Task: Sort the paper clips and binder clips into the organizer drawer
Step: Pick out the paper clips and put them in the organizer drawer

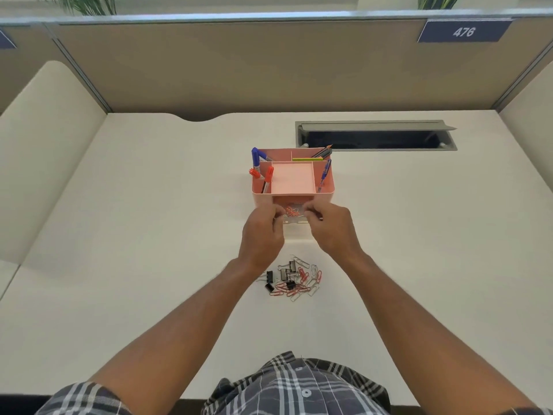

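A pink desk organizer [293, 178] stands mid-desk with its small clear drawer [294, 220] pulled out toward me. Orange paper clips [291, 211] lie inside the drawer. My left hand [263, 232] and my right hand [332, 229] are at the drawer's two sides, fingers curled over its front corners. Whether either hand pinches a clip I cannot tell. A pile of orange and silver paper clips [308, 281] mixed with black binder clips [284, 277] lies on the desk between my forearms, nearer to me.
The organizer's upper slots hold blue and red markers [260, 169], pencils [321, 154] and a blue pen [324, 175]. An open cable hatch [374, 136] sits behind the organizer at the right. Partition walls enclose the white desk [149, 220].
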